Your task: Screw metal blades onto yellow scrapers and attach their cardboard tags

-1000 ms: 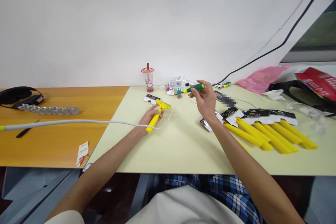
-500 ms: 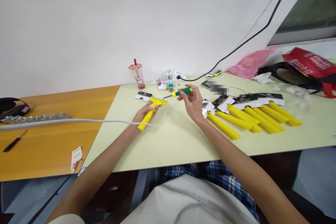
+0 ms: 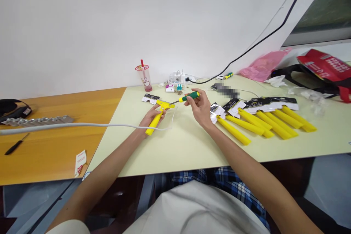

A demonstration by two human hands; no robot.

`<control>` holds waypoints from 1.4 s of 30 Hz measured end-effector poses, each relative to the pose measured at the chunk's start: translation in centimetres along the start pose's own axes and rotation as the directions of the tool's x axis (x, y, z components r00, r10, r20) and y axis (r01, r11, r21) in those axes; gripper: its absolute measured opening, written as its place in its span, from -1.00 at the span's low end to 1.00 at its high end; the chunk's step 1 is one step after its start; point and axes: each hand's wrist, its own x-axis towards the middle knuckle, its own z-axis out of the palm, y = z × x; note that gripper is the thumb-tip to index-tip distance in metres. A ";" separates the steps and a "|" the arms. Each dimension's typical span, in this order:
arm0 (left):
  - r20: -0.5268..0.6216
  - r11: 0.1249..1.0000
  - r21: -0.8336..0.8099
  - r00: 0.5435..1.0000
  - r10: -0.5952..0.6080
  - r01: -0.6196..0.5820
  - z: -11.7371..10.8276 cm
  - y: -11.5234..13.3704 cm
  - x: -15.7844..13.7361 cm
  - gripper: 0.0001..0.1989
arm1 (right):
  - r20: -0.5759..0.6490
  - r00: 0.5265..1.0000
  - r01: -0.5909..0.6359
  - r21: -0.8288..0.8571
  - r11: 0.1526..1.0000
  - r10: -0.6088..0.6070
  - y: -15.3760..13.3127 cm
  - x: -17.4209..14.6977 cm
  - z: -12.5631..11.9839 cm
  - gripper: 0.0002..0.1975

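Observation:
My left hand (image 3: 150, 117) is closed around a yellow scraper (image 3: 155, 121), its wide head tilted up and its handle pointing down toward me. In my right hand (image 3: 200, 108) is a screwdriver (image 3: 190, 97) with a green and yellow handle, pinched between thumb and fingers. The screwdriver's tip meets the scraper's head, near its right part; whether it sits in a screw is too small to tell. Behind my left hand lies a black and white card (image 3: 150, 98). A white cable (image 3: 109, 125) crosses in front of the scraper's handle.
Several yellow scraper handles (image 3: 233, 130) with black and white cards lie to the right. A plastic cup (image 3: 145, 79) with a red straw stands at the back, left of a power strip (image 3: 177, 78). A black screwdriver (image 3: 14, 147) lies on the orange wooden tabletop (image 3: 49, 157).
The screwdriver in my right hand has moved slightly left and its tip has come onto the scraper's head. My left hand keeps its hold on the scraper.

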 end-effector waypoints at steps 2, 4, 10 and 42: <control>-0.002 1.000 0.002 1.000 -0.001 0.001 0.0 0.0 0.0 -0.29 | 0.002 1.000 0.001 -0.017 1.000 -0.001 0.0 0.0 0.0 -0.49; 0.001 1.000 0.001 1.000 -0.003 0.003 0.0 -0.1 0.0 -0.30 | 0.003 1.000 0.001 -0.026 1.000 -0.001 0.0 0.0 0.0 -0.49; 0.004 1.000 0.000 1.000 -0.006 0.006 0.1 -0.1 -0.1 -0.32 | 0.005 1.000 -0.004 -0.001 1.000 0.004 -0.3 -0.1 0.0 -0.50; -0.102 0.999 -0.052 0.995 0.004 -0.009 3.6 -2.5 0.7 -0.26 | 0.296 0.948 0.178 -0.173 0.969 -0.122 -4.1 4.7 -3.1 -0.64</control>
